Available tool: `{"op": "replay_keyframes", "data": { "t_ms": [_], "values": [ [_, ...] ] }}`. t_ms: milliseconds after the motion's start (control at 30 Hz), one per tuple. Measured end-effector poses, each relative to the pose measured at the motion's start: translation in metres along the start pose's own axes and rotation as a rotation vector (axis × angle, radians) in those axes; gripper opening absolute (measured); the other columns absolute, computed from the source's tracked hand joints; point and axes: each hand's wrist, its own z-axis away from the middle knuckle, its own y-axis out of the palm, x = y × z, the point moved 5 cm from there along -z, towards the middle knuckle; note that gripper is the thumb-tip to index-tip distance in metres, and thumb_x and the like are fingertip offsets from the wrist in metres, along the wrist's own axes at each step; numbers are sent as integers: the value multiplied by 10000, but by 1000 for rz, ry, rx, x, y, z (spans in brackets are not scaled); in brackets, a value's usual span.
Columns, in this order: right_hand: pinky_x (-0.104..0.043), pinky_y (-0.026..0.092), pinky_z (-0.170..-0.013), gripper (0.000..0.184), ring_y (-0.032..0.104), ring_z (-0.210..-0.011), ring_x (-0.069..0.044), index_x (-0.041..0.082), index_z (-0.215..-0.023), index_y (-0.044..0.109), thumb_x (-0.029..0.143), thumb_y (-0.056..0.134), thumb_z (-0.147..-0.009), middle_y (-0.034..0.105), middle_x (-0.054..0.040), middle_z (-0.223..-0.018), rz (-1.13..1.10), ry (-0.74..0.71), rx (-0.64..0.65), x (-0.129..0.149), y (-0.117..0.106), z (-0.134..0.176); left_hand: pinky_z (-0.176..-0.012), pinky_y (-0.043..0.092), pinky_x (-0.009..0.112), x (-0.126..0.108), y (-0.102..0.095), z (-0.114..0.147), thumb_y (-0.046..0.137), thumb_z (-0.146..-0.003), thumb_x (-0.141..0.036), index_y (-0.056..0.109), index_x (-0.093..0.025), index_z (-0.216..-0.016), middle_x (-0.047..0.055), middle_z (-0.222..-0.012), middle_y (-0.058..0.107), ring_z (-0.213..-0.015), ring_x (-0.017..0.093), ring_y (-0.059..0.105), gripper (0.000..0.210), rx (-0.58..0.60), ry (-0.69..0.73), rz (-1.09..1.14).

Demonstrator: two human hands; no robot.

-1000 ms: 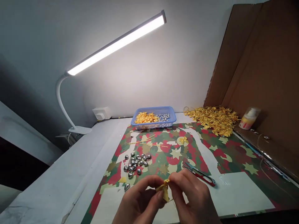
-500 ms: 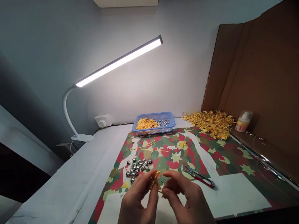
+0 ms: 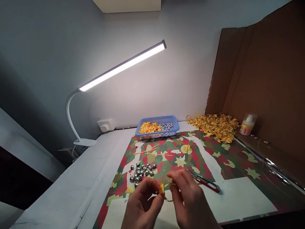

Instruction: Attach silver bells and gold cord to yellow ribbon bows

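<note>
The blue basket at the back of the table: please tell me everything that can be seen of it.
The blue basket is a shallow rectangular tray, apparently plastic, with fine mesh walls and a solid rim. It stands flat at the far edge of the patterned mat, close to the wall, under the desk lamp. Inside, yellow ribbon bows fill the left part and small silver bells the right part. Neither of the hands touches it; they work much nearer the camera.

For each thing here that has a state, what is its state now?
Lamp: on.
Basket: holds yellow bows and silver bells.
Snips: lying on the mat, untouched.
Bottle: upright.
Bow: pinched between both hands.
Left hand: gripping bow.
Right hand: gripping bow.
</note>
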Motion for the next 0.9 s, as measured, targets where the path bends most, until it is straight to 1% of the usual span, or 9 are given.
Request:
{"op": "replay_keyframes", "data": {
  "t_ms": [67,133,233,333,433,567,633,767,900],
  "values": [
    [-187,534,-552,261,658,-735,-132,247,-1076,621,151,470,-886,648,-29,-937,-203,124,89,-6,-6,-1,-603,450,219,-1,-3,-1,832,-716,-323,672,-201,-691,-22,-684,602,-648,151,508,203,1,-37,21],
    [-177,516,-568,203,657,-799,-139,261,-1056,661,245,552,-886,676,-31,-973,-444,351,202,-16,-8,1,-584,423,224,-1,-4,-1,845,-705,-372,664,-202,-688,-24,-669,592,-620,144,475,249,20,-106,45],
    [-203,513,-622,247,663,-852,-162,266,-1080,707,352,627,-863,722,-48,-1030,-688,603,315,-23,-3,8,-610,429,227,2,-4,0,861,-679,-381,659,-207,-695,-33,-665,575,-618,141,467,267,19,-169,74],
    [-179,443,-535,163,611,-664,-121,207,-914,717,300,622,-821,710,-24,-834,-704,588,347,-19,7,11,-661,462,249,8,-3,2,856,-682,-379,653,-212,-725,-30,-685,587,-663,160,520,267,36,-191,102],
    [-179,331,-444,156,448,-469,-80,189,-716,581,254,535,-850,533,43,-565,-553,521,250,-17,11,10,-700,481,265,12,-2,3,849,-700,-370,616,-214,-712,-21,-702,606,-731,186,566,281,46,-194,132],
    [-256,314,-544,65,424,-545,-116,205,-852,546,264,569,-834,441,61,-611,-392,467,96,-15,6,8,-670,459,207,10,2,6,884,-683,-348,605,-198,-694,-32,-684,588,-697,143,518,317,68,-150,136],
    [-270,270,-540,117,380,-523,-122,201,-947,542,270,542,-853,388,83,-576,-349,469,71,-14,3,8,-655,451,191,10,5,7,888,-687,-352,603,-194,-695,-29,-684,592,-691,134,508,326,96,-154,138],
    [-241,232,-460,260,338,-440,-106,201,-935,524,439,425,-961,336,108,-486,-493,587,223,-13,4,12,-731,485,223,9,3,8,844,-752,-350,622,-204,-751,-12,-753,619,-770,162,553,265,144,-170,96],
    [-202,304,-528,378,387,-547,-85,206,-1075,584,521,614,-867,428,78,-637,-691,692,381,-19,-5,18,-746,499,227,2,0,6,792,-813,-338,633,-212,-776,-15,-773,627,-781,165,584,206,165,-137,41]
  ]
}}
